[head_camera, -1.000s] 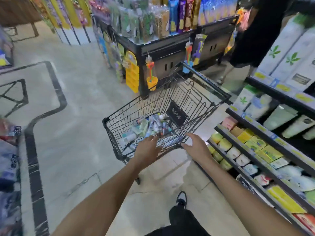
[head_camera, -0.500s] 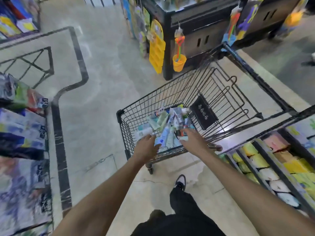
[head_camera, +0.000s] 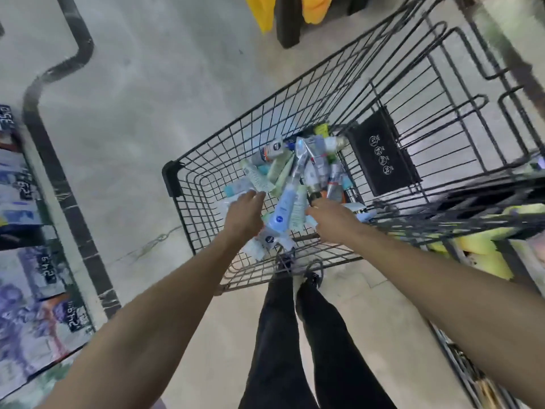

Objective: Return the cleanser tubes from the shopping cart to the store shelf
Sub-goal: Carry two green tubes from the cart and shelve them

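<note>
Cart (head_camera: 188, 160) is open on top, so access from above is free; wire walls block entry from left and near side. Mid frame, a heap of tubes (head_camera: 290, 184) fills the basket floor, little bare mesh btwn them. Left hand (head_camera: 243, 215) and right hand (head_camera: 333, 219) sit over the near edge of the heap, w/ a narrow gap btwn. Black flap (head_camera: 383, 154) and wire seat frame close off the right. Shelf (head_camera: 486, 219) crowds lower right; floor (head_camera: 141, 107) upper left is open.

We are leaning further over the shopping cart (head_camera: 206, 184), our left hand (head_camera: 243, 215) and right hand (head_camera: 333, 221) now reaching deeper among the cleanser tubes (head_camera: 295, 178), while the store shelf (head_camera: 486, 231) is sliding toward the right edge.
</note>
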The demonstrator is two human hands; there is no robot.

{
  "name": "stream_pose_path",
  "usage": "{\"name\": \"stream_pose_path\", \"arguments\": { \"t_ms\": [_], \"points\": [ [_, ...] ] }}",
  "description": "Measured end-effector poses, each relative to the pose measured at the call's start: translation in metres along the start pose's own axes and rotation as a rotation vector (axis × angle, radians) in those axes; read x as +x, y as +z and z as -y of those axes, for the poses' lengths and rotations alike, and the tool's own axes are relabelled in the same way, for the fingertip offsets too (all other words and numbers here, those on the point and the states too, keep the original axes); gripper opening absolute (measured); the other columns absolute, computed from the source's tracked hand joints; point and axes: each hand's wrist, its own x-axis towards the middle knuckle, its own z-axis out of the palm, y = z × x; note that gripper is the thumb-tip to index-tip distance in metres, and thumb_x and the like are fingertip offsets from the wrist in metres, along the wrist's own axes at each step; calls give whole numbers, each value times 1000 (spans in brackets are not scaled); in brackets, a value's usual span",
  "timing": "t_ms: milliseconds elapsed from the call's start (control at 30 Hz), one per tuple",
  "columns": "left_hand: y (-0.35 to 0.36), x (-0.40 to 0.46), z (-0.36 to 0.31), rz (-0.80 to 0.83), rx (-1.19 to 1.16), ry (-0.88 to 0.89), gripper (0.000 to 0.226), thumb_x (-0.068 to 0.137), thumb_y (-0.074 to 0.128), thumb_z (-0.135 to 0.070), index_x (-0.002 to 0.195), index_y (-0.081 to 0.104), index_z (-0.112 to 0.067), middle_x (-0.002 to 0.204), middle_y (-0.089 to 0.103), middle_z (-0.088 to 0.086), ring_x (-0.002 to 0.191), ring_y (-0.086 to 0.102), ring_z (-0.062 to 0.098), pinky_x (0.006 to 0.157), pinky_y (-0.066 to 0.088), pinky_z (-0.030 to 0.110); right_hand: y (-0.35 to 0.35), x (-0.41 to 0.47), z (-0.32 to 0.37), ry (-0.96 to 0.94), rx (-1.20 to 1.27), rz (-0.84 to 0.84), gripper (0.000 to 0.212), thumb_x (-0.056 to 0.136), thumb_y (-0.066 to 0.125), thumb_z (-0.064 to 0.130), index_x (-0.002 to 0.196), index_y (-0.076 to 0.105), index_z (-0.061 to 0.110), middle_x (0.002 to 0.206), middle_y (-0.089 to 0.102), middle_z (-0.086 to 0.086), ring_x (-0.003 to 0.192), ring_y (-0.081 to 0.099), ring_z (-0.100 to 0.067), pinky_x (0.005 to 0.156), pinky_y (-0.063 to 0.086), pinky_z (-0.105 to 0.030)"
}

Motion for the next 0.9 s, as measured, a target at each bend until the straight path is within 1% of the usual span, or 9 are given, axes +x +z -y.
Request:
{"name": "stream_pose_path", "arguments": {
  "t_ms": [67,133,233,333,400,533,700,800,900],
  "points": [
    [15,34,16,-29,10,13,71,82,62,6,149,44,-12,140,55,13,123,57,32,98,54,47,12,28,-6,-30,-61,29,54,91,63,5,142,55,18,137,51,-9,126,48,-29,89,51,-40],
    [30,67,31,-40,37,32,74,80,63,7,149,43,-10,142,53,15,128,53,35,100,52,48,29,59,-15,-64,-142,43,58,88,64,3,143,54,18,148,47,-11,137,41,-31,103,48,-43],
    [43,104,47,5,89,36,78,80,66,6,152,40,-11,155,40,19,143,38,39,112,42,53,48,99,-24,-112,-227,78,70,92,62,-1,155,41,17,167,27,-11,155,24,-32,125,25,-45],
    [52,129,61,33,127,44,81,83,66,3,156,35,-14,165,25,18,153,21,40,121,28,54,61,130,-37,-183,-305,80,65,97,58,2,157,38,18,170,21,-8,156,19,-33,127,18,-49],
    [58,143,70,46,151,82,80,85,68,0,156,35,-14,166,23,16,156,15,39,124,21,54,73,144,-46,-210,-312,65,69,94,62,2,156,39,20,169,24,-8,156,21,-35,126,19,-54],
    [71,162,86,22,194,172,73,86,60,4,153,40,-15,163,32,15,155,18,41,125,20,55,89,165,-57,-276,-404,19,74,85,74,5,151,46,24,162,35,-10,149,31,-38,117,32,-62],
    [84,188,97,-20,280,242,64,93,57,-3,153,41,-20,163,33,13,153,22,42,126,17,56,95,175,-66,-354,-518,-35,72,79,81,15,143,52,29,153,45,-5,143,38,-36,110,39,-59],
    [86,192,106,-16,306,283,63,93,58,-7,152,41,-22,160,38,11,152,26,42,123,21,60,93,176,-68,-388,-506,-65,66,81,78,14,141,55,32,149,51,-2,140,41,-34,111,37,-58],
    [79,187,109,2,307,324,57,96,58,-14,150,41,-24,157,44,10,149,34,38,120,24,65,82,170,-66,-415,-395,-34,59,86,72,15,140,57,33,148,52,1,141,41,-31,117,28,-60]
  ]
}}
